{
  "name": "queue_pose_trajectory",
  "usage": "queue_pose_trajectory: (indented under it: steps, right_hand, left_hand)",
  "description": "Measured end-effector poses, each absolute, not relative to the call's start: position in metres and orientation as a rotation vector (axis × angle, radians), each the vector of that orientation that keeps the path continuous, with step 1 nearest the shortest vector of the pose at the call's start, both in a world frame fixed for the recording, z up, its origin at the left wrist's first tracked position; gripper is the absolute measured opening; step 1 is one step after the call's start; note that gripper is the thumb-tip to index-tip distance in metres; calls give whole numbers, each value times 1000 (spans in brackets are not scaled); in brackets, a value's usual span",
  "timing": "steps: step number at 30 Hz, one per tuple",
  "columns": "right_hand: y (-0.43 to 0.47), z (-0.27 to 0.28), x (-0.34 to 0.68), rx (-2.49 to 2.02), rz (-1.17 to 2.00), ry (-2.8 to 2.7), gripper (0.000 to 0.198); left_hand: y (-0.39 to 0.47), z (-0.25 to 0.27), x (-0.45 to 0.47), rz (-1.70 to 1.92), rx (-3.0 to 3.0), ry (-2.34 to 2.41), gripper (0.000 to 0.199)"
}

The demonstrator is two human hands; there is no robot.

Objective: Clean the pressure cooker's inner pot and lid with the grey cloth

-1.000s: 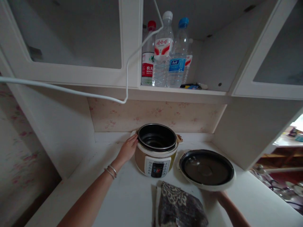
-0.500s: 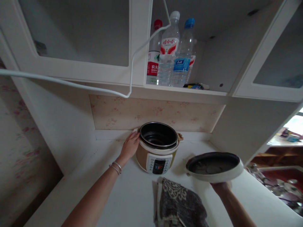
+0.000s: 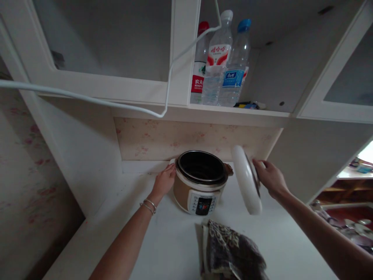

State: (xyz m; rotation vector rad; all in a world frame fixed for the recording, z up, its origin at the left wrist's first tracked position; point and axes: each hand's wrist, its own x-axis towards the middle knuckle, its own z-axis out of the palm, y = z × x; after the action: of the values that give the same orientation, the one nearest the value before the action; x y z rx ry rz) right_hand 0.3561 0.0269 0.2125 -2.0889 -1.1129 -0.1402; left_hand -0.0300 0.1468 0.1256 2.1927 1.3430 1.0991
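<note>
An electric pressure cooker [image 3: 182, 194] stands uncovered on the white counter, its dark inner pot [image 3: 201, 165] showing and its control panel facing me. My left hand [image 3: 164, 181], a bangle at its wrist, is closed at the cooker's left side handle, fingers against the rim. To the right of the cooker, my right hand [image 3: 271, 177] grips the white lid [image 3: 244, 181] from its far right side. The lid is in the air, turned nearly upright, apart from the cooker. In front lies a folded dark patterned cloth [image 3: 233, 249] on the counter.
Several plastic bottles [image 3: 217, 77] stand on the open cabinet shelf above. A white cable [image 3: 116, 104] hangs across the cabinet front. Side panels and a papered back wall [image 3: 175, 136] enclose the counter [image 3: 163, 241]. Dishes [image 3: 349, 229] show at the far right.
My right hand has swung the lid from lying flat with its dark underside up to nearly upright, and raised it closer to the cooker. My left hand stays at the cooker. The view has shifted slightly.
</note>
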Motion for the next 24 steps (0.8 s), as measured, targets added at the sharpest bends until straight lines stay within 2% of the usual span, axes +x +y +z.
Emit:
queue_pose_trajectory:
  steps: [4,7,18,24]
  right_hand:
    - [59,269,298,-2186,-208,-1361,68]
    - [84,288,259,-2196,-305,-1591,68]
    - [150,268,183,-2168,-385,-1921,54]
    - [154,266,177,-2222,-345,-2066,55]
  left_hand:
    - [149,126,-31,1080,2147,1331,44]
    - [148,127,-31,1084,2142,1326,44]
    - [151,122,-25,1155,2038,1353,42]
    - [155,114,-24,1202,1960,1295,48]
